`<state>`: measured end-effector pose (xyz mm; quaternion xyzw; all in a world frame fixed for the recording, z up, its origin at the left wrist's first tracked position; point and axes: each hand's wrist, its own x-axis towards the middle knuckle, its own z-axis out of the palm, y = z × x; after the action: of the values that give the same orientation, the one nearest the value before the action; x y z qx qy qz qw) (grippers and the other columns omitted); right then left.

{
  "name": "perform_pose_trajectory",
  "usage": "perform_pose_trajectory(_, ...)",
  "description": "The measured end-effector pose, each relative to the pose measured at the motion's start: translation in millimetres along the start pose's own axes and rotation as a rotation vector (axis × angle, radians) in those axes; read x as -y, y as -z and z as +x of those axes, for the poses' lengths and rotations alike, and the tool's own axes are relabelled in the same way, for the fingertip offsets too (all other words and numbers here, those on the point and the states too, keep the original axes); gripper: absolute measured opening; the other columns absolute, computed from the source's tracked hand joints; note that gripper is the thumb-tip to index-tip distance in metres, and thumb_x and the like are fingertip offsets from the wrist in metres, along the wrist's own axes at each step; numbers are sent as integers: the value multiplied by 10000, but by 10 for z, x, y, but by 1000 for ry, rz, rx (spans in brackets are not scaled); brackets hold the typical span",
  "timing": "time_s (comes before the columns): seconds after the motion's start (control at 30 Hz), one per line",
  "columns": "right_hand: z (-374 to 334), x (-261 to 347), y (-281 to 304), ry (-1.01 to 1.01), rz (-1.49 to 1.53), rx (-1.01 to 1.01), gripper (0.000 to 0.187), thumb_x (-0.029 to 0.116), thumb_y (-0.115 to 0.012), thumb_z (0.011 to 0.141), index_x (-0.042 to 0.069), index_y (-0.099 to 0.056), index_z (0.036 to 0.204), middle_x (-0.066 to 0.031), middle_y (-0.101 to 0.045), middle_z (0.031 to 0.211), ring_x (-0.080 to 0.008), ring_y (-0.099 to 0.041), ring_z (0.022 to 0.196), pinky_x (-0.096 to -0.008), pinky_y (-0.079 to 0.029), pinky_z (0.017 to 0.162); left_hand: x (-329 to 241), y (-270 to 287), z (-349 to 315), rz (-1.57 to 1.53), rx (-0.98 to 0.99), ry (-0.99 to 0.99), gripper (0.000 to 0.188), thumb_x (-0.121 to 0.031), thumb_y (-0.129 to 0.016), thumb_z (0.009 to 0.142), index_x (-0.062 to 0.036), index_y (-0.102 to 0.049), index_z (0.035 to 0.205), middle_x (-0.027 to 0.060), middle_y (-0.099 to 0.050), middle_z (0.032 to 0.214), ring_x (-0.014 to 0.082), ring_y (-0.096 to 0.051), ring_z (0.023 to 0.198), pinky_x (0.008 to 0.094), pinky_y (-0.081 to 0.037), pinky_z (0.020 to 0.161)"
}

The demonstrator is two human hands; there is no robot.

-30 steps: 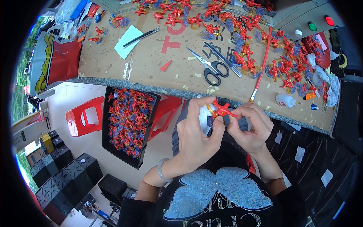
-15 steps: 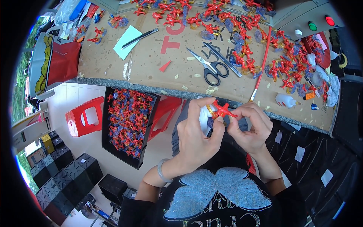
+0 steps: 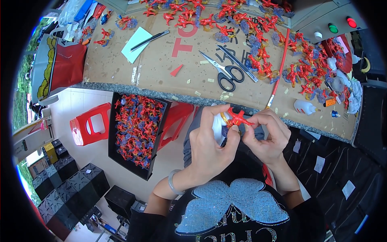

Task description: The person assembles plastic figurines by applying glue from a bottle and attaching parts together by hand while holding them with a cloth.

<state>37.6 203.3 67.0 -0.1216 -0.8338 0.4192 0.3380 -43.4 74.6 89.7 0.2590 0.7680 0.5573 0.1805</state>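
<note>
One glossy, splay-limbed figurine (image 3: 238,118) | likely plastic | left hand (image 3: 211,147), right hand (image 3: 269,135) pinching

Red figurine (image 3: 238,117) turned very slightly in the grip since the preceding views, its body now a trace nearer six o'clock; translucent yellow part (image 3: 226,119), on its nine-o'clock side, accordingly seen at a slightly altered angle. Displacement minimal.
</note>
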Motion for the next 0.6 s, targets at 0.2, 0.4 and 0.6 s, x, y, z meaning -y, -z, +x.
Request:
perform_pose_trajectory(0.2, -4, 9, -7, -13, 1, -2, 208, -62, -713, 603, -19, -608, 777, -80, -598, 658, -193, -598, 564, -272, -479, 534, -21, 9, -1, 7, 5, 26, 372, 8, -648, 796, 21, -500, 1138, 130, -651, 744, 184, -660, 606, 283, -490, 535)
perform_pose_trajectory(0.4, 4, 10, -8, -7, 0, 2, 206, -65, -713, 605, -20, -606, 776, -79, -598, 657, -189, -599, 563, -267, -477, 534, -25, 12, 0, 4, 13, 47, 370, 10, -644, 795, 23, -500, 1136, 129, -649, 740, 183, -656, 595, 282, -486, 527)
perform_pose_trajectory(0.6, 13, 15, -11, -3, 3, 2, 199, -66, -714, 614, -21, -606, 776, -79, -596, 656, -187, -600, 564, -268, -479, 534, -30, 14, 4, 7, 4, 37, 370, 8, -646, 795, 22, -500, 1135, 127, -650, 736, 175, -651, 586, 282, -483, 522)
